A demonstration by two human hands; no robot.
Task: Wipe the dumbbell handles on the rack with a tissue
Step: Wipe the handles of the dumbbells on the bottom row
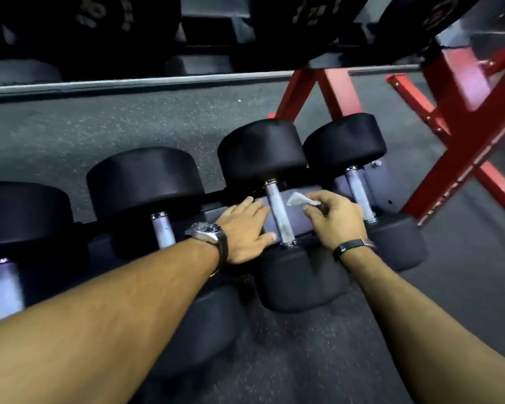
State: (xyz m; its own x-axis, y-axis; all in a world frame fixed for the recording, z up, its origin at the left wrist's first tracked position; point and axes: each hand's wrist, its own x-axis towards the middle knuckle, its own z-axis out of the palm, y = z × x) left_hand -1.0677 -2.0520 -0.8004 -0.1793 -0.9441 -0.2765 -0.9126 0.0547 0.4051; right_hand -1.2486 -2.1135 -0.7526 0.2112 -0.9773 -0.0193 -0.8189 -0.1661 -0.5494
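- Head view, the only one we have: tissue (301, 199) sits pinched between the fingertips of our right hand (337, 221), a small crumpled white scrap held just right of the third dumbbell handle (280, 217) and not yet touching it, as far as we can tell.
- Our left hand (245, 228) lies flat with straight fingers on the rack (306, 208) shelf, just left of that same handle, gripping nothing.
- Four handles show along the bottom shelf: one at the left edge (5, 290), a second (164, 231), the third between our hands, and a fourth (359, 193) towards the right end, near the red frame (461, 158).
- We judge the tissue light, soft and easily torn, so it wants wrapping round the bar with a loose pinch, not a hard drag.
- The handle looks like stiff, rough-textured metal that could snag the paper.
- The dumbbells look heavy and settled, so we would take hold at the mid-handle and leave the black heads (263, 150) alone.
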